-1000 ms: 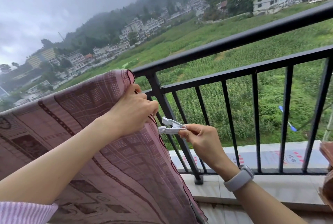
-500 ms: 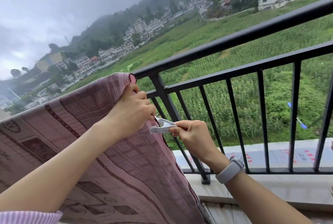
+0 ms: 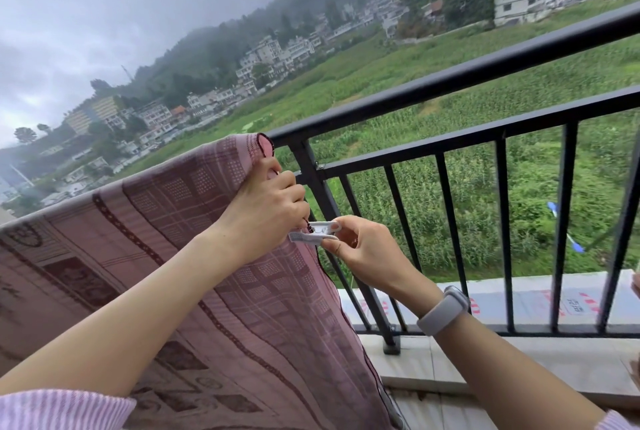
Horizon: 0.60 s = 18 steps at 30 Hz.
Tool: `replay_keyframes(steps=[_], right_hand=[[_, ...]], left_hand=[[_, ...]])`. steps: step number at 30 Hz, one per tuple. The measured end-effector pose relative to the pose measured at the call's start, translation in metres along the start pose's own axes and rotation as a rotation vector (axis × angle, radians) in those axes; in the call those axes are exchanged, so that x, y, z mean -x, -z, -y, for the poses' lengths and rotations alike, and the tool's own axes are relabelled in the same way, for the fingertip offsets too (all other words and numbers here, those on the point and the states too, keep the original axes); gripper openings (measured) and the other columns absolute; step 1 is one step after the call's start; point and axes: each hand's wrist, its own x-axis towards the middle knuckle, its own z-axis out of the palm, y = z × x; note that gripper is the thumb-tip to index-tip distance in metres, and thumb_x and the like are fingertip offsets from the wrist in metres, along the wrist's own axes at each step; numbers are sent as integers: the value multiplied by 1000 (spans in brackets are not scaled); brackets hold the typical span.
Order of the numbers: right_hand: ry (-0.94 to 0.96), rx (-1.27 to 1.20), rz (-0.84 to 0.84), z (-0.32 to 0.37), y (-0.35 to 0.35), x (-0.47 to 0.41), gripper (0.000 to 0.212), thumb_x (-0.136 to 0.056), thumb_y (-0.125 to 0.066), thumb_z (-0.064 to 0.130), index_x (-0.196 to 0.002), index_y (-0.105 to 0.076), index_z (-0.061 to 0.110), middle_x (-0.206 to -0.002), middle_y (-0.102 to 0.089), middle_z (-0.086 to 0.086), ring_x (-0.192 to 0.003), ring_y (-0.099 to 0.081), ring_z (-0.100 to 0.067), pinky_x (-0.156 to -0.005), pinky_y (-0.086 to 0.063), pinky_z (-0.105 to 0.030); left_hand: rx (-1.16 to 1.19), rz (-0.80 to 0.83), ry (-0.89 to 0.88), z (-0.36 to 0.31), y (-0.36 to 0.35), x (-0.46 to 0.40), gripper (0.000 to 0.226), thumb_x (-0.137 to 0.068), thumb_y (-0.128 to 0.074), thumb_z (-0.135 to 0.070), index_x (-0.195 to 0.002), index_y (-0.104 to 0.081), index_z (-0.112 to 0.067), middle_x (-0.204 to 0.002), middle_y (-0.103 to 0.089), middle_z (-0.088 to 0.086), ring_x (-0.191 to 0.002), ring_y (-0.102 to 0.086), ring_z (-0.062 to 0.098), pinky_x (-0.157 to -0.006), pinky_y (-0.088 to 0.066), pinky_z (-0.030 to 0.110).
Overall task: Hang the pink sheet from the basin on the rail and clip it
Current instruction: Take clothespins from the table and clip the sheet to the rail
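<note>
The pink patterned sheet [image 3: 145, 242] hangs draped over the black balcony rail [image 3: 450, 78], covering its left part. My left hand [image 3: 266, 211] grips the sheet's right edge just below the rail. My right hand [image 3: 363, 246] pinches a white clothes clip [image 3: 317, 232] by its handles. The clip's jaws sit at the sheet's right edge, touching the fabric beside my left fingers. The basin is out of view.
Vertical black bars [image 3: 502, 235] and a slanted post [image 3: 343, 242] run below the rail. A tiled ledge [image 3: 519, 360] lies at the rail's foot. Beyond are green fields and houses. A watch [image 3: 443, 308] sits on my right wrist.
My right hand has carried the clip leftward, from beside the post up to the sheet's edge. My left hand has kept its grip on the sheet.
</note>
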Motion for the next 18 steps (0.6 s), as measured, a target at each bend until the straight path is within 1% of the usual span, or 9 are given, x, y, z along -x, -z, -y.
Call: replay_keyframes(steps=[2, 4, 6, 8, 10, 12, 15, 16, 18], right_hand=[[-2, -25, 24, 0, 1, 0, 24, -83, -63, 27, -99, -61, 9, -83, -65, -9, -66, -53, -13, -60, -41, -20], [-11, -64, 39, -2, 2, 0, 30, -84, -63, 28, -109, -58, 12, -88, -65, -5, -74, -57, -15, -63, -43, -16], [-48, -93, 78, -5, 1, 1, 50, -82, -64, 30, -127, -47, 15, -93, -60, 4, -83, -57, -11, -68, -43, -11], [-82, -142, 114, -8, -1, 5, 70, -78, -67, 33, -138, -32, 19, -100, -55, 9, -91, -56, -10, -75, -44, -13], [-96, -163, 112, -14, 0, 12, 78, -77, -66, 37, -141, -24, 23, -108, -52, 12, -98, -54, -9, -81, -43, -17], [-111, -117, 71, -23, 5, 23, 73, -80, -62, 40, -140, -24, 24, -119, -50, 9, -104, -51, -9, -86, -42, -22], [-186, -37, -46, -43, 12, 49, 54, -86, -57, 30, -135, -36, 21, -127, -51, 2, -109, -49, -10, -92, -37, -25], [-225, -12, -82, -51, 15, 62, 49, -88, -55, 26, -134, -39, 20, -128, -52, 0, -112, -48, -11, -94, -36, -25], [-302, 88, -136, -70, 19, 92, 44, -89, -53, 22, -131, -43, 16, -131, -51, -2, -119, -45, -13, -98, -31, -24]], left_hand=[[-30, 2, 0, -1, 1, -1, 13, -76, -71, -27, -65, -67, -21, -65, -64, -7, -75, -62, 20, -91, -25, 41], [-46, -5, 2, -3, 1, 0, 11, -73, -72, -21, -64, -66, -20, -65, -64, -6, -79, -63, 21, -93, -25, 43], [-54, -35, 18, -6, 0, 2, 9, -69, -73, -16, -66, -67, -20, -70, -66, -5, -87, -64, 21, -97, -22, 46], [-37, -94, 68, -10, -5, 10, 9, -68, -73, -15, -75, -68, -19, -84, -68, -2, -100, -62, 23, -101, -19, 48], [27, -163, 177, -21, -13, 23, 22, -69, -72, -13, -90, -68, -19, -104, -67, 2, -113, -56, 25, -103, -18, 51], [142, -253, 316, -44, -26, 40, 33, -72, -70, -10, -103, -65, -18, -116, -63, 6, -120, -49, 26, -104, -21, 51], [401, -398, 433, -96, -51, 63, 30, -78, -64, -10, -108, -63, -14, -116, -62, 10, -119, -45, 24, -103, -28, 45], [478, -413, 439, -115, -60, 66, 28, -80, -62, -11, -108, -63, -13, -115, -62, 10, -118, -46, 23, -101, -31, 44], [623, -378, 436, -153, -73, 64, 29, -79, -63, -10, -108, -63, -12, -114, -62, 10, -115, -51, 24, -97, -35, 42]])
